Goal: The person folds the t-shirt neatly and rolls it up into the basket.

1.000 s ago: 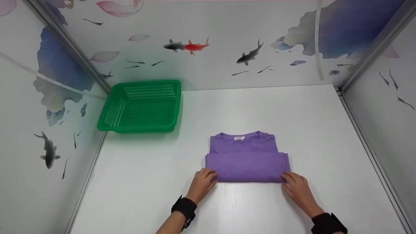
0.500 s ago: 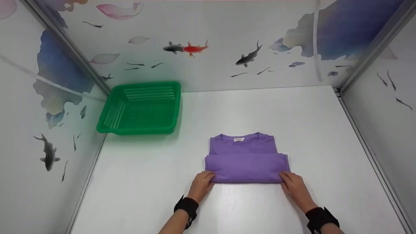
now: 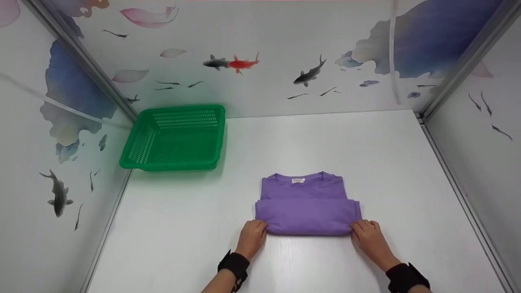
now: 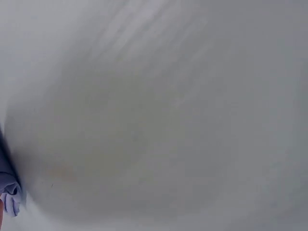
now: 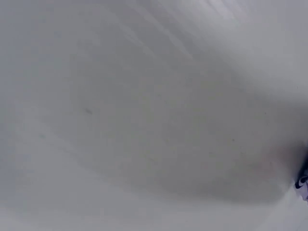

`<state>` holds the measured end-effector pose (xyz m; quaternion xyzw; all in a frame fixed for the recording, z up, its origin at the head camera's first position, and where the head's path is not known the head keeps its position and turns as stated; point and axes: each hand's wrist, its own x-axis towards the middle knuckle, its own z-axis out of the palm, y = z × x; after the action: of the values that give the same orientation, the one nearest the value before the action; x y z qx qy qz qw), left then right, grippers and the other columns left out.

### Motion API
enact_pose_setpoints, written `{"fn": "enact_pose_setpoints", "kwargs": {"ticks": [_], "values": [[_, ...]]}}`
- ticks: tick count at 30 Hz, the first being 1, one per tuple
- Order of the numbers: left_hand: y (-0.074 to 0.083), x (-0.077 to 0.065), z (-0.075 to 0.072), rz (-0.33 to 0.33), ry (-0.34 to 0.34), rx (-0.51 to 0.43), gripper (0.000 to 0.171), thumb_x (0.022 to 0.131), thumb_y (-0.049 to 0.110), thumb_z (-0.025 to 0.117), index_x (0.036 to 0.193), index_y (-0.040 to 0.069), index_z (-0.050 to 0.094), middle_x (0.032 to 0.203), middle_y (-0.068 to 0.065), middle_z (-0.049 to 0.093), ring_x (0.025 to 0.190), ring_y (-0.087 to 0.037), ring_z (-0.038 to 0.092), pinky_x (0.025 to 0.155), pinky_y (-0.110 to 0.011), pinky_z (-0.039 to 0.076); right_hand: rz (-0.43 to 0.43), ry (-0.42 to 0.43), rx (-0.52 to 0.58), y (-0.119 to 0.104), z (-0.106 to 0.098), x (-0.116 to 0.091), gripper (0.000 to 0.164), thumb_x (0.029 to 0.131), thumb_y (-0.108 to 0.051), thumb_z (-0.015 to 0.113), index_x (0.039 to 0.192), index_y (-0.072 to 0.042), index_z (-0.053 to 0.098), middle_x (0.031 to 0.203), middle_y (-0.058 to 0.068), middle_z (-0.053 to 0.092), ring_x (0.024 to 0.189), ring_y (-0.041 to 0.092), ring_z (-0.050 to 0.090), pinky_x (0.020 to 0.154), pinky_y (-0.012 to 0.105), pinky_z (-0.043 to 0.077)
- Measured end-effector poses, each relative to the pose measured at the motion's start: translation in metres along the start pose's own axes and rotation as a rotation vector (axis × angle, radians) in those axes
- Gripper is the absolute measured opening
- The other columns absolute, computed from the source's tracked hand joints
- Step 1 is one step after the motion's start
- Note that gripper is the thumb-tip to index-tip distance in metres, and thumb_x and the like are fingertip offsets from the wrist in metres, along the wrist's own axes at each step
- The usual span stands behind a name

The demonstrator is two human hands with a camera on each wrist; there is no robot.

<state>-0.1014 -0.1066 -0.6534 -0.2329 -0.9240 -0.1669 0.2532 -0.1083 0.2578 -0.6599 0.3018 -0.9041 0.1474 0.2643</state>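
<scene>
A purple T-shirt [image 3: 307,215] lies folded on the white table, its lower part turned up over the body. Above the fold its neckline shows, with a small white label [image 3: 298,180] inside. My left hand [image 3: 251,236] pinches the near left corner of the fold. At the near right corner my right hand [image 3: 369,240] pinches the cloth in the same way. The left wrist view catches only a bit of the shirt [image 4: 7,180] at its left edge. In the right wrist view a sliver of the shirt [image 5: 303,185] shows at the far right.
A green plastic basket [image 3: 220,140] with slotted sides stands at the back left, by the corner of the walls. White panels [image 3: 268,36] printed with fish and petals enclose the table [image 3: 195,228] at the back and both sides.
Both hands have closed more firmly on the shirt's near corners. The shirt has slid slightly toward me, its fold kept. The head view has also shifted a little.
</scene>
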Motion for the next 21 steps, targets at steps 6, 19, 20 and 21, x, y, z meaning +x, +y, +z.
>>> {"fn": "enact_pose_setpoints", "kwargs": {"ticks": [6,19,20,21], "values": [[0.002,0.001,-0.022,0.04,-0.061,-0.084,0.012,0.067,0.003,0.065,0.077,0.008,0.068,0.071,-0.001,0.061,0.066,-0.014,0.057,0.065,-0.029,0.043,0.047,-0.135,0.044,-0.007,-0.024,0.001,0.014,0.086,-0.013,0.047,0.086,-0.005,0.059,0.08,0.006,0.055,0.075,0.025,0.052,0.068,0.048,0.035],[-0.011,0.057,-0.052,-0.05,-0.284,-0.24,0.012,0.077,0.006,0.063,0.089,0.005,0.067,0.076,-0.002,0.062,0.074,-0.016,0.057,0.067,-0.029,0.036,0.156,-0.055,0.211,0.01,-0.046,0.046,0.021,0.069,0.006,0.067,0.086,-0.003,0.059,0.078,0.007,0.056,0.074,0.023,0.053,0.067,0.043,0.033],[-0.014,0.064,-0.052,-0.074,-0.299,-0.251,0.013,0.078,0.006,0.062,0.09,0.005,0.067,0.077,-0.003,0.062,0.075,-0.017,0.057,0.066,-0.029,0.036,0.177,-0.047,0.221,0.013,-0.044,0.052,0.019,0.071,0.006,0.066,0.086,-0.003,0.059,0.078,0.008,0.057,0.074,0.025,0.053,0.067,0.043,0.033],[-0.016,0.07,-0.051,-0.098,-0.313,-0.259,0.013,0.08,0.006,0.061,0.091,0.004,0.067,0.079,-0.004,0.063,0.077,-0.018,0.058,0.066,-0.03,0.036,0.203,-0.048,0.228,0.016,-0.042,0.058,0.017,0.072,0.005,0.065,0.087,-0.002,0.059,0.079,0.008,0.057,0.076,0.026,0.053,0.067,0.043,0.033]]}}
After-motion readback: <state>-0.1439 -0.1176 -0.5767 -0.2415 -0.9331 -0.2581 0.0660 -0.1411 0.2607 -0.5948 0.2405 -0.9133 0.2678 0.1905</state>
